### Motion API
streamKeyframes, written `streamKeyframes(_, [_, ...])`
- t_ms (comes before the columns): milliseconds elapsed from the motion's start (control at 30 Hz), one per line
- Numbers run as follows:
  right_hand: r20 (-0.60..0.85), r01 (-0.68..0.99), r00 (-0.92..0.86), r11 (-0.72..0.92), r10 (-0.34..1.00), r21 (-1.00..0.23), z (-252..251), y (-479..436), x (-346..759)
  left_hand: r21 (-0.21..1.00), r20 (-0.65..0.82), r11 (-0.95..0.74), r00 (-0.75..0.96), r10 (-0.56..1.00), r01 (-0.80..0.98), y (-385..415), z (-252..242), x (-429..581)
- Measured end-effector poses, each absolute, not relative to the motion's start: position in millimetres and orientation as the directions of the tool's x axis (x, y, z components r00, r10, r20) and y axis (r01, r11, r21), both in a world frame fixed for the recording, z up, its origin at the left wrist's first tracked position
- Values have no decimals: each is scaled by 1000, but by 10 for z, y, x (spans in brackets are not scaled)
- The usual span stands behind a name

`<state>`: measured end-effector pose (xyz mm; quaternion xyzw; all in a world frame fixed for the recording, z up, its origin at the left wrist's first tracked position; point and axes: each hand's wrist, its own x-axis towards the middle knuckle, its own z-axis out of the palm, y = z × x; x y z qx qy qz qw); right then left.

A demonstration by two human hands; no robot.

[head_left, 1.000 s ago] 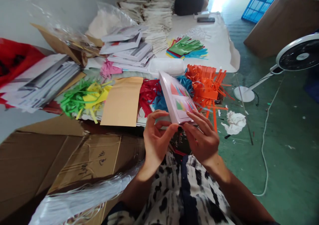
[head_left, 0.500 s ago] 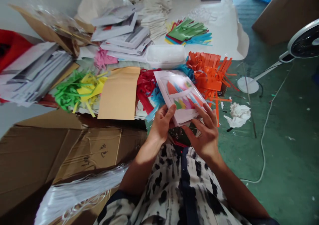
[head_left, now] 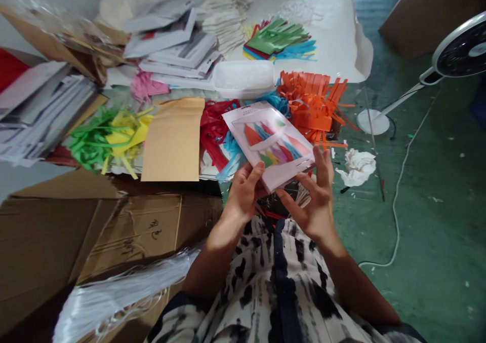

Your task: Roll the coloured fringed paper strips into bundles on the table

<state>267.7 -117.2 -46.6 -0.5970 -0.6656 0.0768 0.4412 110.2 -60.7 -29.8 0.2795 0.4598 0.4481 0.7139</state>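
Though it's pale, the packet (head_left: 271, 145) shows colourful shapes (head_left: 286, 149)

Left hand (head_left: 245, 190) in a thumb-uppermost pinch, right hand (head_left: 313, 198) loosely splayed, both forearms (head_left: 211, 254) angled inward.

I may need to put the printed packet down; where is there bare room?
The white sheet is bare between the multicoloured fringed stack and the sheet's right edge. The tan envelope has an uncovered upper face. Around the packet it's crowded: red strips on its left, orange strips on its right.
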Motion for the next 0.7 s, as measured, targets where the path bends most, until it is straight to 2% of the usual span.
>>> streamKeyframes(167, [490, 760, 122, 236, 863, -606, -450, -1174, 2729, 775, -434, 488, 221, 873, -401, -650, -281, 1058])
streamKeyframes(367, [534, 762, 105, 277, 839, -586, -444, -1162, 2778, 709, -460, 554, 308, 833, -437, -675, -247, 1016])
streamKeyframes(567, [561, 702, 254, 249, 788, -667, -418, -1225, 2768, 704, -449, 577, 370, 813, -414, -684, -180, 917])
streamKeyframes(700, [520, 580, 256, 302, 815, -757, -386, -1161, 2900, 688, -460, 587, 369, 808, -426, -640, -108, 817])
